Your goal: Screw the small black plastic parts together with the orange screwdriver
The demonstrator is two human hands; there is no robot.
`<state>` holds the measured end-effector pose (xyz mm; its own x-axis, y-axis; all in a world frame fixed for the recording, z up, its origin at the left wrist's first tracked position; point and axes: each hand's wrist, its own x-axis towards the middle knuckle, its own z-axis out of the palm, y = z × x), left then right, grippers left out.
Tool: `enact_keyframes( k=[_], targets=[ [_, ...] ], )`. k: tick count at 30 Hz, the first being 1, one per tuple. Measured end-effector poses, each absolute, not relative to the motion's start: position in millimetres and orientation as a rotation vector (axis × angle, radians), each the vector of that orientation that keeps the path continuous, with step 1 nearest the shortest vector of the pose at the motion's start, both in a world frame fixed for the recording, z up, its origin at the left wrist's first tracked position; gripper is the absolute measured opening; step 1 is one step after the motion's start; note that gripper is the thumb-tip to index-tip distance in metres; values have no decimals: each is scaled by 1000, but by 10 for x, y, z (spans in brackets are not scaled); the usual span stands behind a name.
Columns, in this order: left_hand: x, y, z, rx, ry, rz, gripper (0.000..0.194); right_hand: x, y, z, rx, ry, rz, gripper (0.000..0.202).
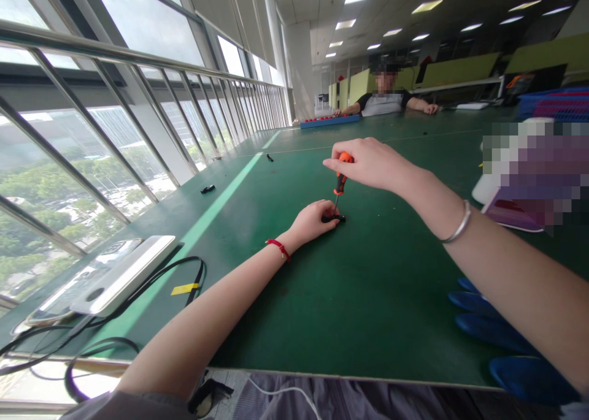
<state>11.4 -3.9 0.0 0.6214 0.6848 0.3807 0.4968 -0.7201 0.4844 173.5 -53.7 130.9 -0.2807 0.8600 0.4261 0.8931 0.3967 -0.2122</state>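
My right hand grips the top of an orange and black screwdriver, which stands nearly upright. The screwdriver's thin shaft points down to a small black part on the green table. Closed around that part, my left hand holds it against the tabletop, and the fingers hide much of it. Whether the tip sits in a screw is too small to tell. Other small black pieces lie farther left: one black piece near the railing side and a smaller black piece beyond it.
A white power bank with black cables lies at the left edge. Blue gloves are under my right forearm. A purple and white container stands at right. Across the table sits a person by a blue tray.
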Motion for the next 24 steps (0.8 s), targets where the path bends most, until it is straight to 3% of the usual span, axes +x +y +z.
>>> enact_keyframes(
  k=[3, 5, 10, 14, 21, 24],
  targets=[
    [113, -40, 5, 2517, 962, 781, 9, 1743, -529, 1311, -1495, -2198, -108, 20],
    [112, -39, 6, 2517, 964, 780, 9, 1746, -524, 1308, -1494, -2209, -101, 29],
    [109, -33, 1, 2520, 945, 795, 10, 1746, -527, 1312, -1540, -2183, -131, 30],
    [109, -28, -5, 2520, 947, 797, 9, 1756, -529, 1327, -1544, -2194, -123, 19],
    [109, -29, -2, 2532, 951, 796, 9, 1766, -524, 1330, -1554, -2197, -95, 30],
    [109, -33, 2, 2527, 955, 795, 9, 1768, -524, 1328, -1531, -2177, -105, 21]
  ],
)
